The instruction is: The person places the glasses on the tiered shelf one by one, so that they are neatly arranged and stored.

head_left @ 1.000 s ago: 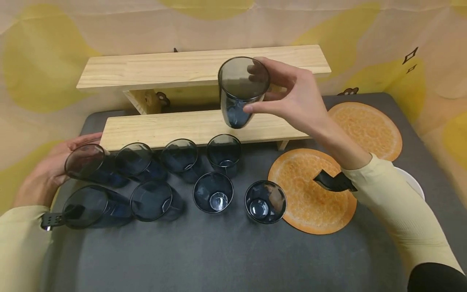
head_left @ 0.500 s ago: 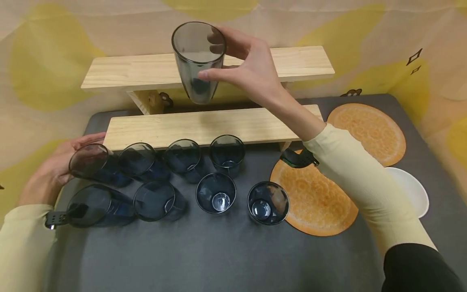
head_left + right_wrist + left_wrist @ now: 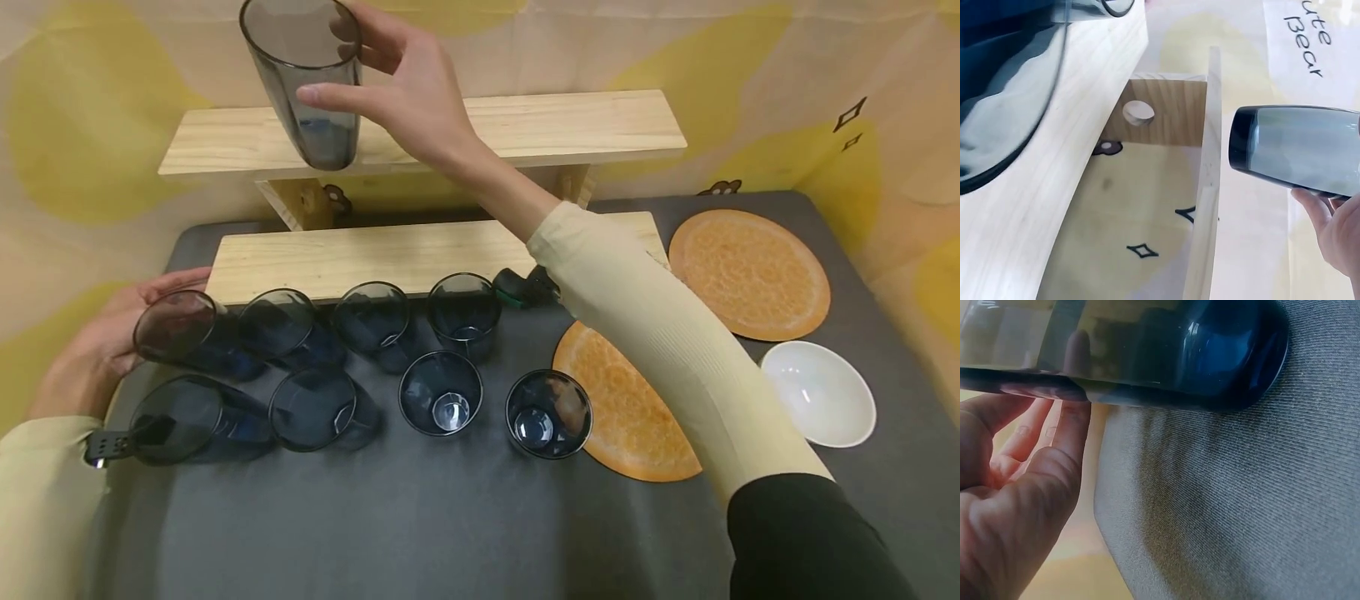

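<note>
In the head view my right hand (image 3: pixel 420 100) grips a tall smoky-grey drinking glass (image 3: pixel 315 104) by its side, thumb in front and fingers behind. Its base overlaps the left part of the upper wooden shelf board (image 3: pixel 570 125); in the right wrist view the glass (image 3: pixel 1297 147) appears just off that board's edge. My left hand (image 3: pixel 97 342) stays at the far left, fingers extended toward the left end of the lower board (image 3: pixel 360 254). Beside it stands the leftmost dark glass (image 3: pixel 180 329); in the left wrist view the fingers lie behind this glass (image 3: pixel 1147 356), slightly bent.
Several matching glasses stand upright in two rows before the shelf, among them a front-right glass (image 3: pixel 547 412). Two round orange placemats (image 3: pixel 750 271) and a white bowl (image 3: pixel 821 392) lie at the right on the grey tabletop (image 3: pixel 375 525). A patterned cloth hangs behind.
My right hand has carried the glass left and upward, from in front of the shelf to the upper board's left part. The left hand and standing glasses have stayed put.
</note>
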{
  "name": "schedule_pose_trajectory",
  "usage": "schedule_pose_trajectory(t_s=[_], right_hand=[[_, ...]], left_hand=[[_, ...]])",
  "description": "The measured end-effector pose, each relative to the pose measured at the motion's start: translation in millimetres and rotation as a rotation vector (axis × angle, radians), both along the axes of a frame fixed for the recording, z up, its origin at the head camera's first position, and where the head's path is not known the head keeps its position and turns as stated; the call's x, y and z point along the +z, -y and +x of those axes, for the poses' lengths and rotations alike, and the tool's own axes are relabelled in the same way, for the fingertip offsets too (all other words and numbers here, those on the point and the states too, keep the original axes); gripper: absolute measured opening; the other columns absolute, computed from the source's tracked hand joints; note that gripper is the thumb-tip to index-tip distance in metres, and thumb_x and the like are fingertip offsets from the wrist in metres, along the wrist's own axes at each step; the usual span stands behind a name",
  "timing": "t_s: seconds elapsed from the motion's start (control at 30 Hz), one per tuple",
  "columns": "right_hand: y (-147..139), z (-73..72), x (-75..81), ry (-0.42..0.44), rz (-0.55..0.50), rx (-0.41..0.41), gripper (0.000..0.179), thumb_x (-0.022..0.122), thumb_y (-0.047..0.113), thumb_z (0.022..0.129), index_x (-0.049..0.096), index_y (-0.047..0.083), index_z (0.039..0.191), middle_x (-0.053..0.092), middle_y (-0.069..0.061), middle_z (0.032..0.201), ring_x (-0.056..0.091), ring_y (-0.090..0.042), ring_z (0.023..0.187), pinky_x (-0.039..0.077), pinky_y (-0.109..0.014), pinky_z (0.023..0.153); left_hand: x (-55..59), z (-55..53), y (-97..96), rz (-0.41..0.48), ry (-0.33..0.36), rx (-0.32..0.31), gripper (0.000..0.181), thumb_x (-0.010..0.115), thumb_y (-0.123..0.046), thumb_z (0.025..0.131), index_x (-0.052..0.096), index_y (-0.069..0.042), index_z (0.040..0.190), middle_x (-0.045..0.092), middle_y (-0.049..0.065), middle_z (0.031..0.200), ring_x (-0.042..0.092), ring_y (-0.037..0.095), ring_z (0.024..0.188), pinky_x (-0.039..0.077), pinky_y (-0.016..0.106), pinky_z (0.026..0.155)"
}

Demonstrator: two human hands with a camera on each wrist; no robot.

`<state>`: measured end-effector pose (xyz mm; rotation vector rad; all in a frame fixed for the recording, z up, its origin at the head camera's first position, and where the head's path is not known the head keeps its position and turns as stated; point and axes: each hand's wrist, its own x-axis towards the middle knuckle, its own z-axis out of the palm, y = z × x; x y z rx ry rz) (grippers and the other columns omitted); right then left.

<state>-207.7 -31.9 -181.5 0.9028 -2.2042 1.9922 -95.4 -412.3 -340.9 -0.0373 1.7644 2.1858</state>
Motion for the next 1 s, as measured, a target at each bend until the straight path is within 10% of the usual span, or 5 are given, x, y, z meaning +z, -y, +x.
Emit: schedule_pose_trajectory(t_s=[0.5,1.0], right_hand=[[62.4,-33.5,3.4,-0.016,0.146,0.001,0.083,0.081,0.016,0.082,0.035,0.007,0.150,0.043,0.000,0.150,0.041,0.003,0.130,0.027,-0.002,0.097],[55.5,-34.0,9.0,-0.014,0.300,0.039,0.079,0.068,0.022,0.093,0.022,0.012,0.156,0.029,0.004,0.159,0.030,0.004,0.137,0.023,-0.003,0.102]], left_hand=[[4.2,5.7,-2.9,-0.011,0.003,0.037,0.044,0.046,0.014,0.095,0.069,-0.015,0.119,0.071,0.001,0.110,0.070,0.014,0.088,0.056,0.024,0.066],[3.4,3.6,-7.2,0.015,-0.001,0.016,0.042,0.046,0.014,0.095,0.069,-0.013,0.119,0.071,0.002,0.110,0.070,0.016,0.087,0.056,0.025,0.067]])
